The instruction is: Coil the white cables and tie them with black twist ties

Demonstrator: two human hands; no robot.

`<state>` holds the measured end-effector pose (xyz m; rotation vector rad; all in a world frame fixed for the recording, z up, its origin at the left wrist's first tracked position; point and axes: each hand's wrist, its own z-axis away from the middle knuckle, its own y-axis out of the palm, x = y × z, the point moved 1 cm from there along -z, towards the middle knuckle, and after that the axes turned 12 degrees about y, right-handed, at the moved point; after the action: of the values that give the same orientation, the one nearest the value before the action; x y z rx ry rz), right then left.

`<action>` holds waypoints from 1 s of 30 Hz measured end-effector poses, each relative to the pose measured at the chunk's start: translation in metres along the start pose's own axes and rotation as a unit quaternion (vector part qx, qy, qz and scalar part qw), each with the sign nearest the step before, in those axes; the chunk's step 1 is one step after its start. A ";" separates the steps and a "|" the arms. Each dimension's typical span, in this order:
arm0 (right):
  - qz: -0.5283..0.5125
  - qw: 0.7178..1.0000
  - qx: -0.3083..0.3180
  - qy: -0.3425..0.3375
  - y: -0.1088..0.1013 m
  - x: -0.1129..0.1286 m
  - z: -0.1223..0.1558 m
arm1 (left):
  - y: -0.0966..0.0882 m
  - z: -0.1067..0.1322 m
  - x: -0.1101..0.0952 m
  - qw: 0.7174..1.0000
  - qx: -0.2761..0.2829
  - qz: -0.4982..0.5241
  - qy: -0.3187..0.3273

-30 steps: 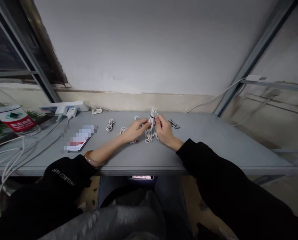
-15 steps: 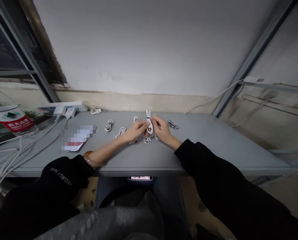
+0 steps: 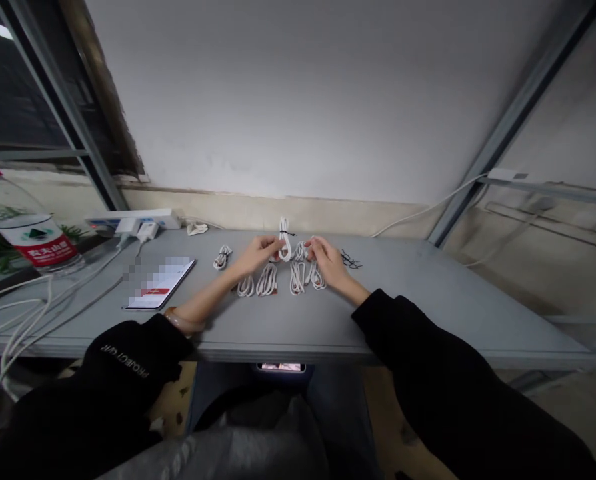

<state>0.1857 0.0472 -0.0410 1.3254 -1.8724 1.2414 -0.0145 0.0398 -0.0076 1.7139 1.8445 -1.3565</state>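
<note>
Looped white cable (image 3: 285, 245) upright at centre of grey table (image 3: 428, 287), pinched narrowly by left hand (image 3: 258, 255), black tie (image 3: 288, 233) near its top. Right hand (image 3: 329, 260) curled just beside small coil (image 3: 301, 251); its grip cannot be told. Bundled cables (image 3: 298, 279) lie just below.

Black long-sleeve top: L sleeve (image 3: 128, 360) has small white print, "PROJECT" + smth, hard to read; R sleeve (image 3: 428, 353) looks plain. Brownish amber-type bangle (image 3: 179, 321) on L wrist. L hand (image 3: 255, 255) & R hand (image 3: 328, 259) bare. Grey garment (image 3: 218, 453) w/ pale marks over lap, blue-grey jeans (image 3: 341, 413) below.
</note>
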 end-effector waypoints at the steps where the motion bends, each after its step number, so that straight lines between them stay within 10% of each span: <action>1: 0.019 1.000 -0.003 0.000 -0.001 0.001 0.000 | -0.006 -0.002 0.004 1.000 -0.012 -0.025 -0.009; 12: 0.153 0.987 -0.001 -0.047 -0.006 0.020 0.014 | -0.044 -0.002 0.041 0.905 0.010 -0.388 -0.176; 26: 0.169 0.976 -0.038 -0.131 -0.014 0.032 0.016 | -0.037 -0.002 0.048 0.870 0.095 -0.452 -0.171; 30: 0.118 0.988 0.065 -0.070 -0.018 0.072 0.062 | -0.032 -0.001 0.044 0.858 0.109 -0.472 -0.169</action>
<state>0.1796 -0.0414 -0.0025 1.3168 -2.1276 1.4432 -0.0541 0.0723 -0.0254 0.4674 2.4582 -2.0860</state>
